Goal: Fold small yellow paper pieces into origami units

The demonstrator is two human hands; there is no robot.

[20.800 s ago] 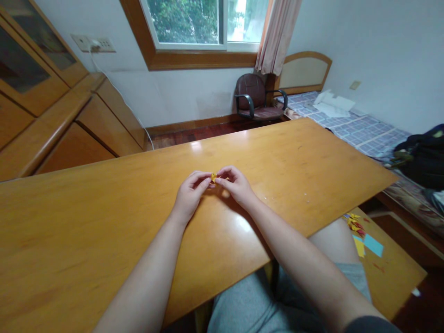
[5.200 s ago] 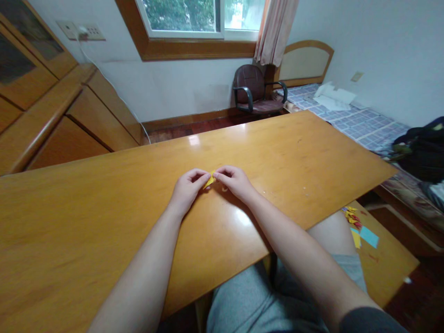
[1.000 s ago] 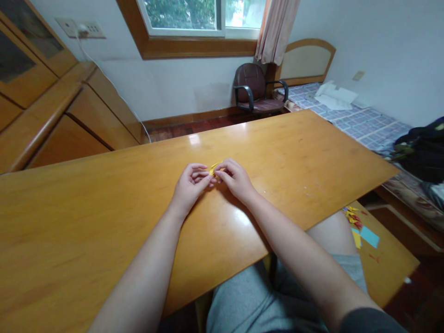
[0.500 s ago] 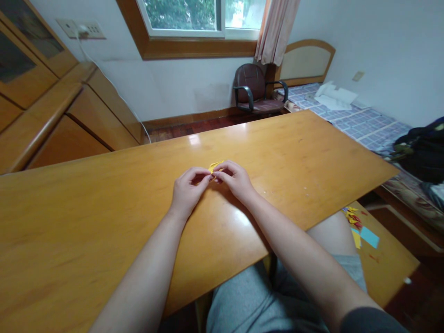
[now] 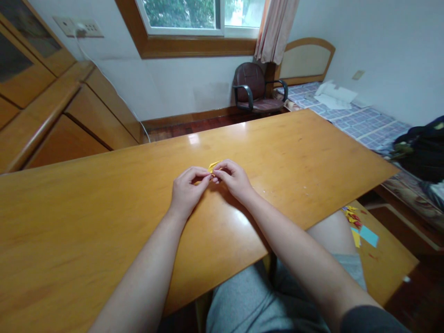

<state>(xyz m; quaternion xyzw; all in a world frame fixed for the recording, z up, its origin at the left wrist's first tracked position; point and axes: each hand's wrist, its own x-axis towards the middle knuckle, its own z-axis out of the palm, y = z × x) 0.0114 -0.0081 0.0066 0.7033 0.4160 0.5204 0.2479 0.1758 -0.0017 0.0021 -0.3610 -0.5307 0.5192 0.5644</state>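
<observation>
Above the wooden table (image 5: pixel 114 217), a small piece of folded yellow paper (image 5: pixel 213 165) is pinched between both hands. My left hand (image 5: pixel 188 187) is closed, its thumb and index fingertip meeting at the paper's near end. From the other side, my right hand (image 5: pixel 234 179) is closed too, thumb and fingers gripping the paper. Fingertips of the two hands almost touch. Much of the paper is hidden by the fingers, so its full shape cannot be made out.
To the right, a lower wooden bench (image 5: pixel 391 263) carries several folded red and yellow paper pieces (image 5: pixel 352 215), a light blue sheet (image 5: pixel 369 236) and a yellow sheet (image 5: pixel 356 237). Behind the table stand a brown armchair (image 5: pixel 251 85) and a bed (image 5: pixel 371 122) with a black bag (image 5: pixel 423 152).
Both hands stay in nearly the same place on the yellow paper. Slightly less of the paper shows beside my right fingers; the view has shifted a little.
</observation>
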